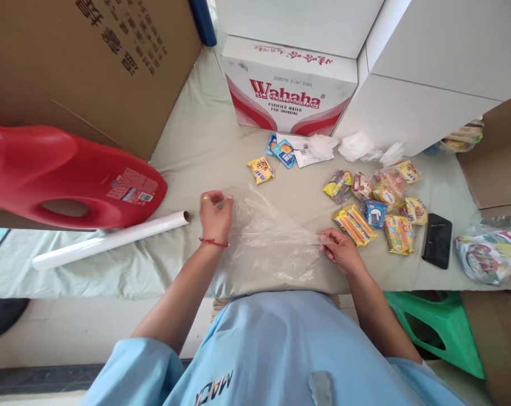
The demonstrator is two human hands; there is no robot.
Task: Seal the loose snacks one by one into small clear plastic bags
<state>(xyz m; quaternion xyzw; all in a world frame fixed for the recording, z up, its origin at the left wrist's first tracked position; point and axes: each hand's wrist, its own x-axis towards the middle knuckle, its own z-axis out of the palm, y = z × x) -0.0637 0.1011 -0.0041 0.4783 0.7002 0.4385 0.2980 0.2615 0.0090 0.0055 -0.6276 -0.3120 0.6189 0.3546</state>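
A thin, clear plastic bag (276, 239) is stretched out crumpled over the cloth between my hands. My left hand (216, 217), with a ring and a red string bracelet, is closed on its left side, fingers curled inward. At its right edge, my right hand (343, 251) pinches a gathered corner between thumb and fingers. Just beyond the right hand lies a yellow pack of snack sticks (354, 224). A small yellow cookie packet (261, 170) rests above the bag, near two blue sachets (284, 153).
On the left are a red jug (69, 169), a white roll (111, 239) and a large cardboard box (90, 73). A Wahaha carton (289, 90) stands at the back. To the right lie several snack packets (399, 234), a black phone (436, 241) and a green stool (445, 327) below.
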